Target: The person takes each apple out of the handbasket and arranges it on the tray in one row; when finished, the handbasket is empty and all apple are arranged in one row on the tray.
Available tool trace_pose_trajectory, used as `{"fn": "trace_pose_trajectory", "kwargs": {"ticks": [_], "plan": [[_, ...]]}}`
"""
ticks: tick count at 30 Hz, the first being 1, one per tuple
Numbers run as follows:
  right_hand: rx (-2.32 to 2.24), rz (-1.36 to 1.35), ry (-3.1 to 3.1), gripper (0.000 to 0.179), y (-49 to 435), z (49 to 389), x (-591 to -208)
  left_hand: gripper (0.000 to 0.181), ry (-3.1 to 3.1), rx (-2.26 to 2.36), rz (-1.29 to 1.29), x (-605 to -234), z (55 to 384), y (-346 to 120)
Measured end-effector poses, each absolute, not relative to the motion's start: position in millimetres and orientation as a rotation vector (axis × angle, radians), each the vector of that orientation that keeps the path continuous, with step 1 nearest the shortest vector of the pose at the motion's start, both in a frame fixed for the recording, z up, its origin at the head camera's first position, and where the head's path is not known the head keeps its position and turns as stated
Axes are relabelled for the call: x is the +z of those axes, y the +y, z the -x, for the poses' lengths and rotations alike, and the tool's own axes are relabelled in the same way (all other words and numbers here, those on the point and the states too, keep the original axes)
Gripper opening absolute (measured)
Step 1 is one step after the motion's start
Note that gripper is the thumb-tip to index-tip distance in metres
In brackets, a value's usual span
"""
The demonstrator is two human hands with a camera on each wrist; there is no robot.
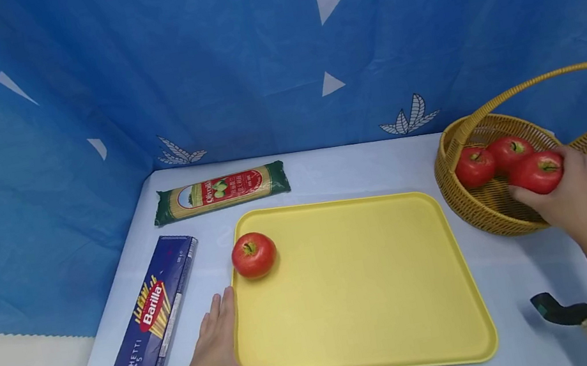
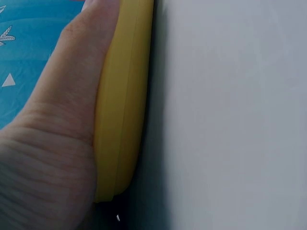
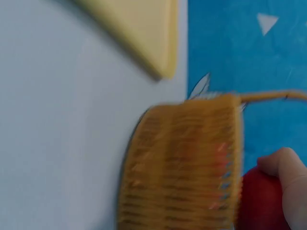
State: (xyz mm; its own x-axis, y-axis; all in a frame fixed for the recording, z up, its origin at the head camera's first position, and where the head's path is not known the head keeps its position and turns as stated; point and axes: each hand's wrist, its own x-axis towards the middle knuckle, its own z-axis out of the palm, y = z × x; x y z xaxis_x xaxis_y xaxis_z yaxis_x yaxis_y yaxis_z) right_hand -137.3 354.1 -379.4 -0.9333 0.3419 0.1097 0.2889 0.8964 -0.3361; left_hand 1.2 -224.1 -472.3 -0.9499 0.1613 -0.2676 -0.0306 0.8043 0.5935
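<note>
Your right grip point(image 1: 584, 196) holds the near apple point(image 1: 538, 173); the tray point(image 1: 357, 282) lies leftward

The near apple is at the mouth of the basket point(image 1: 470, 212), on the left of your right grip, with your thumb and fingers curled about it; it is round, with no clear long axis; you cannot tell whether it touches the two other apples point(image 1: 510, 152) just beside it; the tray lies left of the basket and closer to you, its long axis running left to right; your right grip is the nearer to the near apple, while your left grip point(image 1: 213, 352), fingers extended, rests along the tray's left edge; a lone apple point(image 1: 254, 255) sits by the tray's far left corner; beyond that corner lies the pasta bag point(image 1: 220, 192); the spaghetti pack point(image 1: 150, 320) slants across the surface point(image 1: 361, 168) to the left.
</note>
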Motion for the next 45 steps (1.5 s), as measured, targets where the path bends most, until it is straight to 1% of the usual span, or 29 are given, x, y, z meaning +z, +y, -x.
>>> {"fn": "trace_pose_trajectory", "kwargs": {"ticks": [4,9,16,29,37,45], "plan": [[0.521,0.389,-2.816,0.099,330,128,-365,0.161,2.69,0.897,-0.101,-472,-2,-224],[0.631,0.176,-2.749,0.1,300,117,-348,0.161,2.693,0.892,-0.099,-472,-2,-225],[0.69,-0.099,-2.719,0.099,254,111,-343,0.161,2.691,0.898,-0.095,-471,-2,-224],[0.796,-0.487,-2.758,0.088,163,121,-366,0.162,2.699,0.878,-0.101,-472,0,-224],[0.82,-0.604,-2.907,0.086,109,123,-381,0.163,2.712,0.882,-0.107,-474,-1,-224],[0.759,-0.734,-2.959,0.083,73,125,-401,0.162,2.699,0.875,-0.101,-472,-1,-223]]}}
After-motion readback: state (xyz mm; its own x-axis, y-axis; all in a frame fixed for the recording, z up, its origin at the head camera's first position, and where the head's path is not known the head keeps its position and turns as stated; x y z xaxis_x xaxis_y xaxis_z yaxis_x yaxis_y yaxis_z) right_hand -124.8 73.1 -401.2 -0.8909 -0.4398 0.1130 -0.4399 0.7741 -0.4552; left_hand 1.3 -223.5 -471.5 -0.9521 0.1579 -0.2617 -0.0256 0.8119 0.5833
